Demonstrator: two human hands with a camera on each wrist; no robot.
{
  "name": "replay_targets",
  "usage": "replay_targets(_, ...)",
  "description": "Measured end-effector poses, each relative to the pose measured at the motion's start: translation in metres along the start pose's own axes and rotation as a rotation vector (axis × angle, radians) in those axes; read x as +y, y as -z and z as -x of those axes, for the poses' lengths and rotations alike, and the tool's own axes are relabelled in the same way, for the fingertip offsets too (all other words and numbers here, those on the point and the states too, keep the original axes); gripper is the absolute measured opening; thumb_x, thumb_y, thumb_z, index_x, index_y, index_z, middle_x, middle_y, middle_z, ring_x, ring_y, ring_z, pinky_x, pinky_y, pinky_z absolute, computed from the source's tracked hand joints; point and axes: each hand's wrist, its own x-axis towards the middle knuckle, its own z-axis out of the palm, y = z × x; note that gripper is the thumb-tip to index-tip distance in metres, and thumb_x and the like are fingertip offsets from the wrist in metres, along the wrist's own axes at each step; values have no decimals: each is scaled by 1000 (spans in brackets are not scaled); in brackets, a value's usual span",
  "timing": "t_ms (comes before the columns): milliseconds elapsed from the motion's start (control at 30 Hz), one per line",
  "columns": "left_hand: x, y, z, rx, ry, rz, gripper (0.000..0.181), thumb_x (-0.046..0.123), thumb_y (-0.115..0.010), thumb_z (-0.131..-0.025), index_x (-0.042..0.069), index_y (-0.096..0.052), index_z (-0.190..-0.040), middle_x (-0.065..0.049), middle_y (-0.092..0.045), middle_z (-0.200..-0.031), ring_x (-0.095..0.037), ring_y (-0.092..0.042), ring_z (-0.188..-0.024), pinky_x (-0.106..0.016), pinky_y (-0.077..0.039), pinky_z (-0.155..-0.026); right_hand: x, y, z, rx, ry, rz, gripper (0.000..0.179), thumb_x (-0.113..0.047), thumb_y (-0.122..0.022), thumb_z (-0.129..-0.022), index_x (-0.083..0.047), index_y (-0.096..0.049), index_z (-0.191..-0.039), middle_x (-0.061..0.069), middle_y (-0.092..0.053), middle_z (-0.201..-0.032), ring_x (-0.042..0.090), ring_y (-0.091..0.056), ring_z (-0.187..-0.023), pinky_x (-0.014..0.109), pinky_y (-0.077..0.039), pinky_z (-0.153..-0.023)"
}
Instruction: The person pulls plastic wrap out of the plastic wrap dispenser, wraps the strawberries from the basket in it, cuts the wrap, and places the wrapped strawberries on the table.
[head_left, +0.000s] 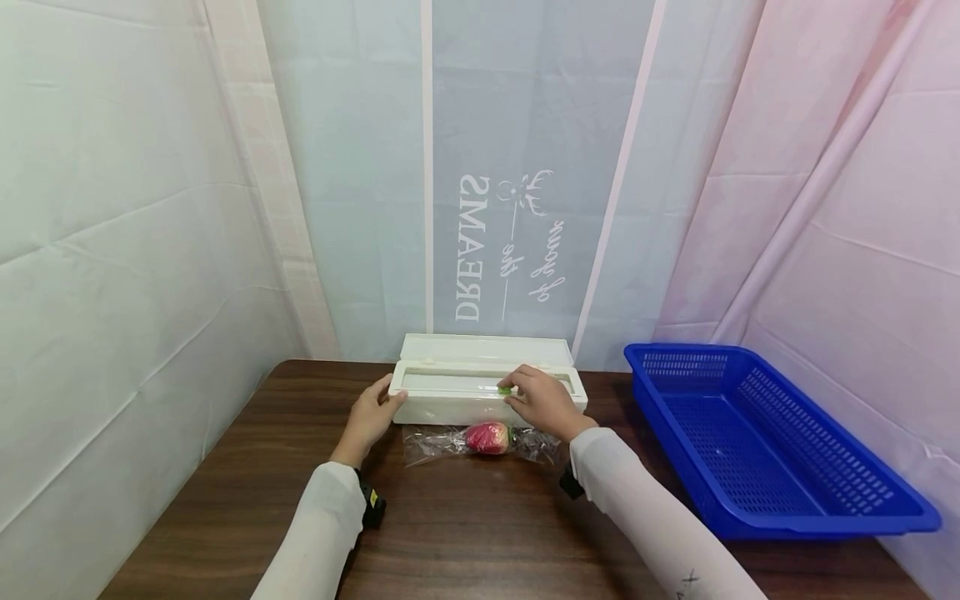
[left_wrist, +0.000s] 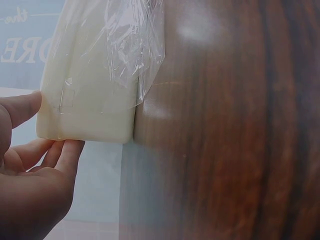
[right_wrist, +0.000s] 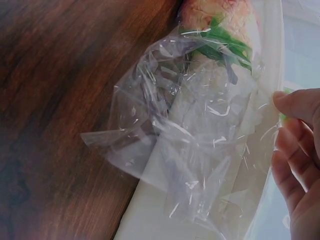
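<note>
A long white cling film dispenser (head_left: 450,410) stands at the back of the table, its lid (head_left: 487,346) raised behind it. My left hand (head_left: 367,425) grips its left end; in the left wrist view the thumb and the fingers (left_wrist: 70,157) bear on that corner. My right hand (head_left: 542,404) pinches a small green slider (head_left: 505,390) on the dispenser's top edge, right of its middle. Before the box lies a pink and yellow fruit (head_left: 487,437) with green leaves, inside crumpled clear film (right_wrist: 200,110) that drapes up against the dispenser's front.
At the right stands a blue perforated plastic basket (head_left: 675,450) on the brown wooden table (head_left: 465,533). A printed fabric curtain (head_left: 360,208) hangs directly behind the dispenser, with pale cloth walls on both sides.
</note>
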Motion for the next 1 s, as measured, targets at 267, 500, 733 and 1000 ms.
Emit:
replay_targets(267,1,-1,1,1,-4,3,62,30,-55,-94,6,-30,-145,-20,-36,-145,-32,-36,-127,-51,-39,-101,3,-1,-1,-16,15,19,20,-19,-70,-83,-21,-68,-103,-7,-64,-99,5,-57,-77,29,-54,-65)
replay_targets(500,0,-1,1,12,-5,5,62,32,-56,-94,6,-31,-145,-20,-36,-145,-32,-35,-128,-51,-38,-102,4,-2,-3,-8,51,27,24,-17,-70,-83,-21,-68,-106,-6,-65,-103,6,-58,-80,31,-54,-67)
replay_targets(733,0,-2,1,11,-4,9,62,31,-55,-94,6,-30,-145,-20,-34,-146,-32,-35,-128,-50,-38,-102,4,-1,-4,-31,66,2,26,-15,-69,-84,-21,-68,-109,-5,-65,-106,10,-58,-84,34,-53,-67)
replay_targets(1000,1,-2,1,13,1,11,62,30,-56,-94,6,-30,-145,-20,-34,-146,-32,-34,-129,-51,-37,-102,5,0,-4,-36,69,-20,27,-15,-69,-84,-21,-68,-111,-4,-65,-108,10,-57,-85,34,-52,-67)
